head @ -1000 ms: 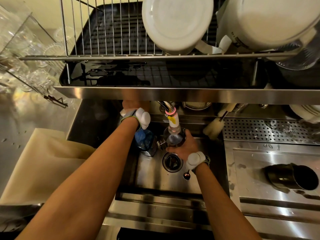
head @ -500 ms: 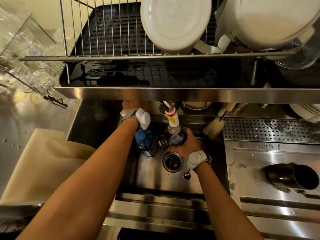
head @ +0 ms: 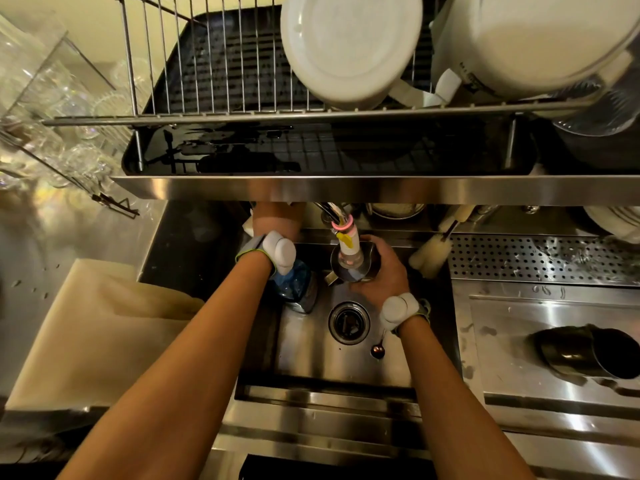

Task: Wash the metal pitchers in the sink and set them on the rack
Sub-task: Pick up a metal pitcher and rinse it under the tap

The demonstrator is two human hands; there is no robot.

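Note:
My right hand (head: 382, 271) grips a small metal pitcher (head: 349, 270) upright over the sink (head: 311, 358), directly below the faucet nozzle (head: 347, 241), whose tip reaches into the pitcher's mouth. My left hand (head: 277, 220) reaches to the back of the sink, left of the faucet; its fingers are hidden under the steel shelf edge. A second, dark metal pitcher (head: 588, 351) lies on its side on the right counter. The wire rack (head: 225, 71) stands on the shelf above.
White bowls (head: 349, 46) and a large white pot (head: 536, 39) fill the rack's right side. A blue bottle (head: 294, 284), the drain (head: 349, 322) and a spoon (head: 377, 349) are in the sink. A brush (head: 429, 252) leans at the back. Glasses (head: 52, 116) stand left.
My right hand has slid a little up and round the pitcher's right side, keeping it under the faucet. My left hand has stayed where it was.

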